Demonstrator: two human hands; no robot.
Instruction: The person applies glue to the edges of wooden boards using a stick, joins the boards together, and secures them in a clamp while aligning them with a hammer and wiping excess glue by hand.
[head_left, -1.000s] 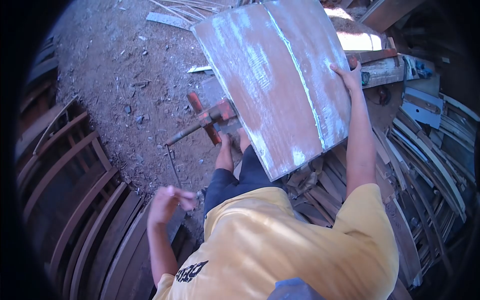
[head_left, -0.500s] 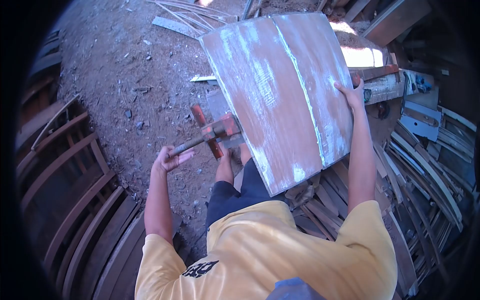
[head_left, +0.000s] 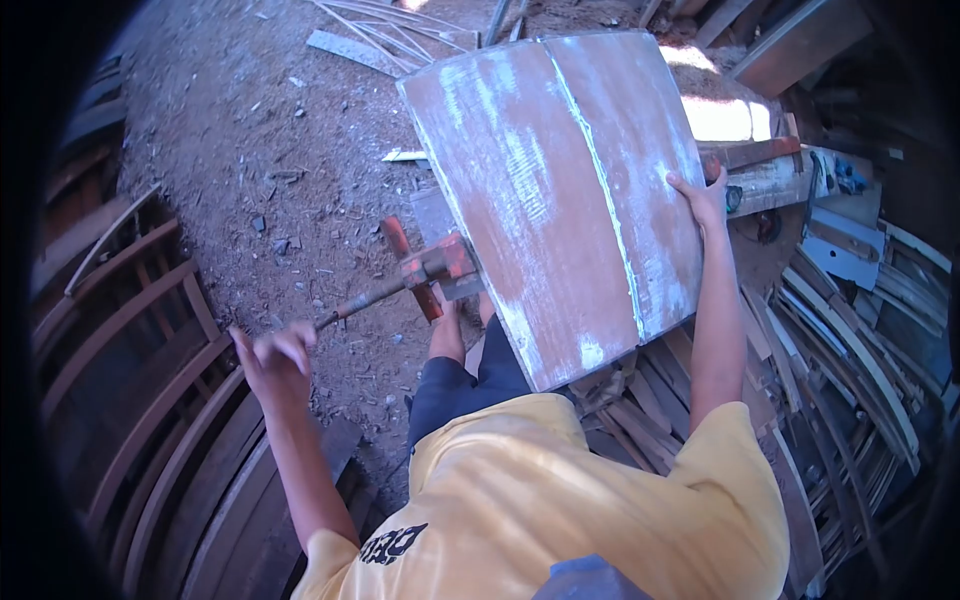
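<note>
A wide wooden panel (head_left: 530, 240) lies tilted in front of me, smeared with white and split by a lengthwise joint with a bead of white glue. Against its left edge sits the red head of a bar clamp (head_left: 450, 258), its screw rod (head_left: 365, 299) pointing down and left. My left hand (head_left: 277, 365) is off the rod, just beyond its end, slightly blurred, fingers apart and holding nothing. On the panel's right edge, my right hand (head_left: 706, 200) grips with the thumb on top; its other fingers are partly hidden near a red clamp end (head_left: 712, 165).
Curved wooden frames (head_left: 150, 345) are stacked on the left. Long wood strips (head_left: 830, 350) are piled on the right. A plank (head_left: 350, 52) and thin sticks lie on the dirt floor (head_left: 230, 150) strewn with chips. A wooden beam (head_left: 775, 185) stands behind the panel.
My left hand has let go of the clamp's screw rod and moved left and down. The right hand stays on the panel's edge, and the panel has barely shifted.
</note>
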